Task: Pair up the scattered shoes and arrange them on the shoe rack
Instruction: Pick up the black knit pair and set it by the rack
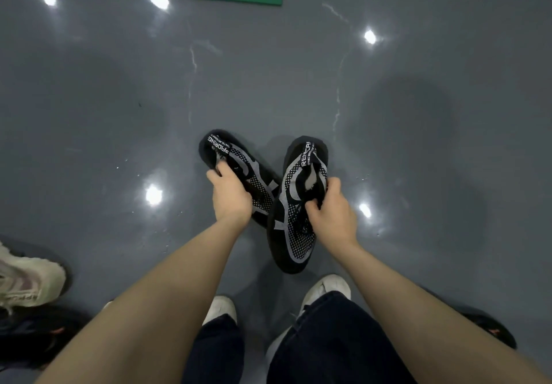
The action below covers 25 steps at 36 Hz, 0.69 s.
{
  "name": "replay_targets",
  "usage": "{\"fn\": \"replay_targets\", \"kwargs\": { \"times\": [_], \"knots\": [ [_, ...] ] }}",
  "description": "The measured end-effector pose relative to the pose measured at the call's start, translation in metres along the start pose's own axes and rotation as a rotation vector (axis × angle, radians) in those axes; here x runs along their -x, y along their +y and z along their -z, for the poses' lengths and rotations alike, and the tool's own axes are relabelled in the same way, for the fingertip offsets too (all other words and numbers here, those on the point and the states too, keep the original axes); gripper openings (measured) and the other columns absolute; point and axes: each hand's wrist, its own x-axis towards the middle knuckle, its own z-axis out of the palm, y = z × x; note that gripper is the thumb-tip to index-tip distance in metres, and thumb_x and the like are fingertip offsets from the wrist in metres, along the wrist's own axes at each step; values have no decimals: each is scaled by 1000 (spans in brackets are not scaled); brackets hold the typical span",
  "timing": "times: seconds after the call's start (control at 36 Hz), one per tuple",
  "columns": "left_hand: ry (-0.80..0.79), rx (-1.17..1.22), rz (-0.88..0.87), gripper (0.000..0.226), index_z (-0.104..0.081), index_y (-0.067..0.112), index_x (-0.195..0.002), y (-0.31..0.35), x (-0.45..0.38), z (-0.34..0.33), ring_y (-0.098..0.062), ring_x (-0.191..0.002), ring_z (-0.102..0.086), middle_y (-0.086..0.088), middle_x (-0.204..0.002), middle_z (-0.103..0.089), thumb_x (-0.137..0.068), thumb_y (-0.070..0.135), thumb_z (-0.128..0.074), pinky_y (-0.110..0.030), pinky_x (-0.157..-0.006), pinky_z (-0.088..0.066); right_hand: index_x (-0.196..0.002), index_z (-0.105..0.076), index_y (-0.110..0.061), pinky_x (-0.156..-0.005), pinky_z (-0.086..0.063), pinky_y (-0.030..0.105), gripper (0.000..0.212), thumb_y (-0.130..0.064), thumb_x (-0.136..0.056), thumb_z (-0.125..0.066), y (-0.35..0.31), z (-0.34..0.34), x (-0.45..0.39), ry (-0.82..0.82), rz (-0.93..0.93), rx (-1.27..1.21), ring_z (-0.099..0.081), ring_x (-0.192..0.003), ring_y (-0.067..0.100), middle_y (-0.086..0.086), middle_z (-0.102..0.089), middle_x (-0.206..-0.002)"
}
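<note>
Head view: left hand and right hand each pinch one black-and-grey mesh shoe by its collar, toes crossing between them; such shallow grips could let a shoe slip floorward

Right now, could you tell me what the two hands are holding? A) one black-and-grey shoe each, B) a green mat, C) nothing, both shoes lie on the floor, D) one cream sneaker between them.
A: the left hand grips one black-and-grey shoe by its opening and the right hand grips the matching shoe.
</note>
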Motion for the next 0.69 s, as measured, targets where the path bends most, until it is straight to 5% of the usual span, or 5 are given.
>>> {"fn": "replay_targets", "kwargs": {
  "times": [0.31, 0.47, 0.69],
  "knots": [
    [-57, -346, -308, 69, -18, 5, -147, 43, 63, 71, -31, -95, -52, -15, -124, -35, -86, -7, -47, -33, -72, -42, -96, -34, -17, -63, -48, 39, 19, -13, -86, -50, -27, 63, 55, 26, -2, -57, -58, -72, 23, 3, -59, -85],
    [-57, -515, -496, 47, -40, 6, -127, 79, 122, 130, -28, -93, -50, -13, -115, -40, -83, -10, -48, -30, -64, -39, -98, -34, -15, -63, -48, 41, 17, -13, -87, -48, -50, 121, 103, 57, -12, -78, -57, -72, 26, 6, -59, -86],
    [13, -707, -730, 51, -38, 7, -126, 144, 215, 221, -28, -97, -50, -13, -116, -43, -79, -8, -54, -30, -69, -32, -97, -32, -17, -58, -38, 32, 16, -10, -89, -44, -82, 222, 179, 127, -38, -106, -51, -66, 22, 3, -54, -83]
  ]
}}
